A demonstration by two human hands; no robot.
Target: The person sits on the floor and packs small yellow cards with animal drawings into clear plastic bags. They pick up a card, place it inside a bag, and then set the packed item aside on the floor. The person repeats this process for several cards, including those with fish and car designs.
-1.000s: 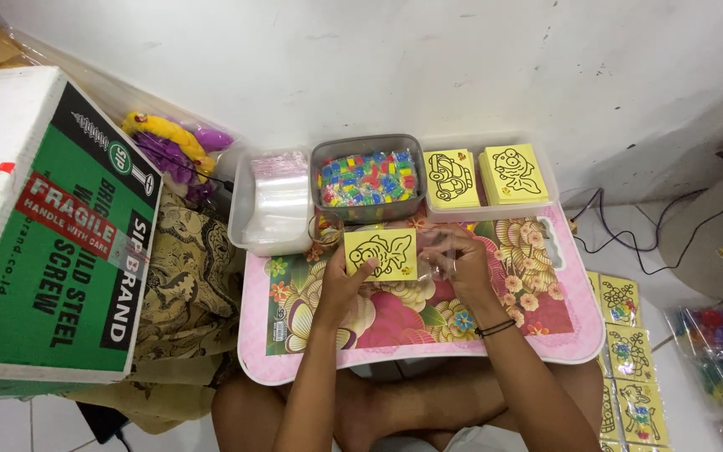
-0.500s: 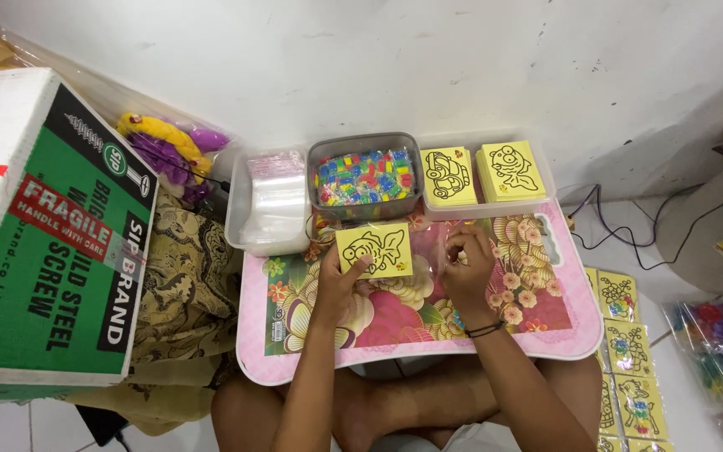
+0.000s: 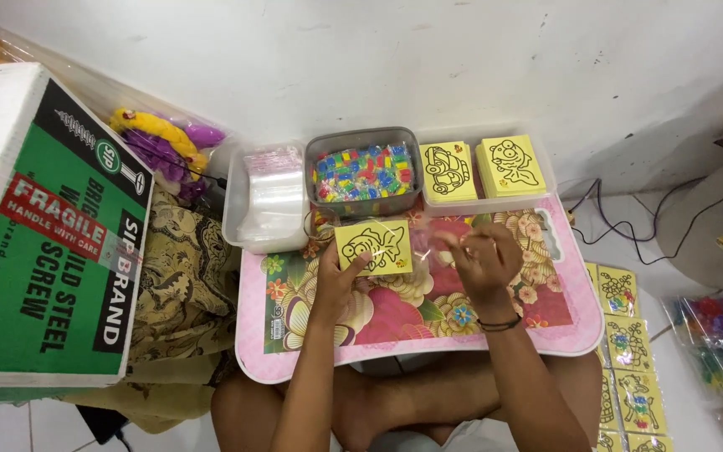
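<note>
Near the middle of the frame, the left hand (image 3: pixel 334 276) is holding up a small yellow card (image 3: pixel 373 248) with a black line drawing on it, with the thumb pressing on the lower edge and the fingers tucked behind it. The card is sitting in a clear plastic sleeve just above the pink flowery lap table (image 3: pixel 395 314). Just to the right, the right hand (image 3: pixel 485 261) is curling its fingers together, pinching at something thin and clear beside the card; what it is pinching is too small to tell. A dark band is sitting on that wrist. Above the hands, a grey tub of bright little pieces (image 3: pixel 364 172) is resting at the top edge of the table, with a clear bin of plastic bags (image 3: pixel 268 199) to its left. To its right, a tray (image 3: pixel 546 172) is holding two stacks of yellow picture cards (image 3: pixel 479 167). A big green and white cardboard box (image 3: pixel 48 234) is filling the left of the frame. More yellow cards (image 3: pixel 629 351) are lying on the floor at the lower right.
</note>
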